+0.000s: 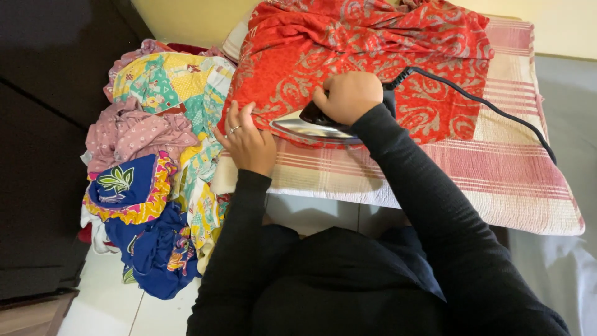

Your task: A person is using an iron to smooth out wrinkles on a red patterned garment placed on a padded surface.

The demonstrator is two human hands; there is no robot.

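A red patterned cloth [373,43] lies spread on a pink and white striped pad [497,168]. My right hand [347,94] grips the dark handle of an electric iron [311,127], whose shiny soleplate rests on the near edge of the red cloth. My left hand [247,140], a ring on one finger, lies flat with fingers apart on the cloth's left edge, just beside the iron's tip. Both arms wear black sleeves.
A pile of colourful clothes [155,168] lies to the left on the white tiled floor [112,305]. The iron's black cord [485,102] runs right across the pad. A dark surface [37,155] stands at far left. A pale wall [186,18] is behind.
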